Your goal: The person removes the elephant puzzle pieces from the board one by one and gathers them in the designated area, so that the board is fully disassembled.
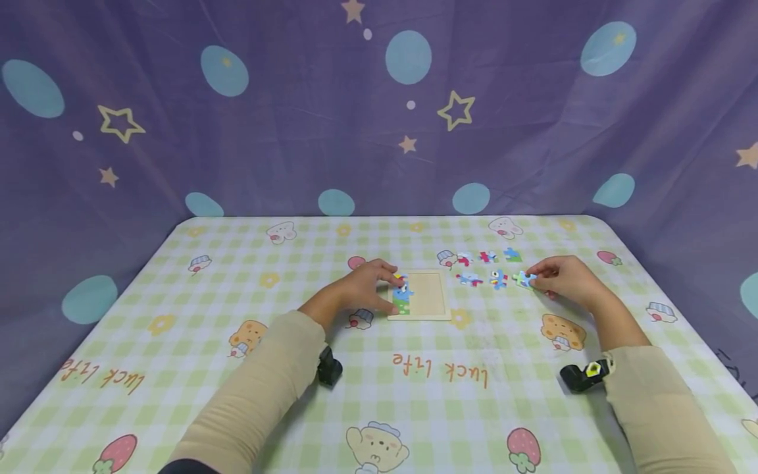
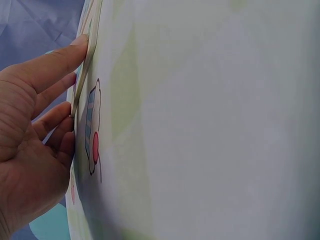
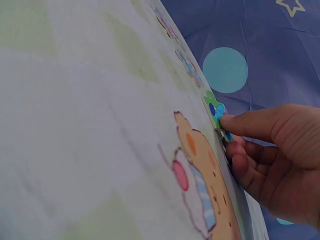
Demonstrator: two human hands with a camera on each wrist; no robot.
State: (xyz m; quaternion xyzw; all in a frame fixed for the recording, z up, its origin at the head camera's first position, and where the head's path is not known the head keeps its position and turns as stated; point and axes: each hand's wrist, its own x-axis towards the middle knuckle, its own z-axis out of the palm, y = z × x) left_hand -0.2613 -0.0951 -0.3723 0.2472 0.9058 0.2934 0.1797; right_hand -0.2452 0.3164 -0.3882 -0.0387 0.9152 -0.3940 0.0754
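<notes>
A pale wooden puzzle tray lies on the table, with joined blue and green puzzle pieces along its left side. My left hand holds the tray at its left side, the thumb at the near corner and the fingers bent about the edge. In the left wrist view the thumb presses on the tray's rim. To the right, my right hand pinches a green and blue puzzle piece between thumb and fingers, low over the cloth.
Several loose puzzle pieces lie in two rows between the tray and my right hand. A checked cloth with printed pictures covers the table. Behind it hangs a purple curtain. Black wrist cameras stick out from both sleeves.
</notes>
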